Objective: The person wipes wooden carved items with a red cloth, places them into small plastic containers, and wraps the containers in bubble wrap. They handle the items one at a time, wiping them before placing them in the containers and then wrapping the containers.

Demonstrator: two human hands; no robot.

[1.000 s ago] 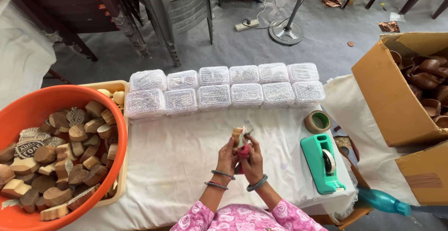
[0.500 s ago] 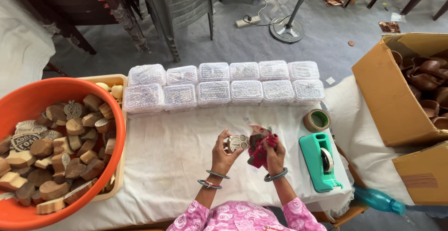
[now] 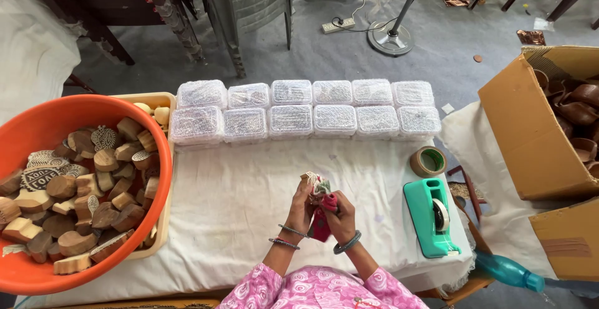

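Fingers (image 3: pixel 307 192) of my left hand (image 3: pixel 302 206) are closing around the carved wooden block (image 3: pixel 310 178), while my right hand (image 3: pixel 340 212) is pressing the red cloth (image 3: pixel 322 222) against it, left of the green tape dispenser (image 3: pixel 430 215).

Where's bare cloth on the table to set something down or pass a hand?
Free: the white cloth between the orange tub, the rows of wrapped boxes and the left hand; a smaller patch between the right hand and the green tape dispenser. Crowded: the far edge with boxes, and the right edge with dispenser and tape roll.
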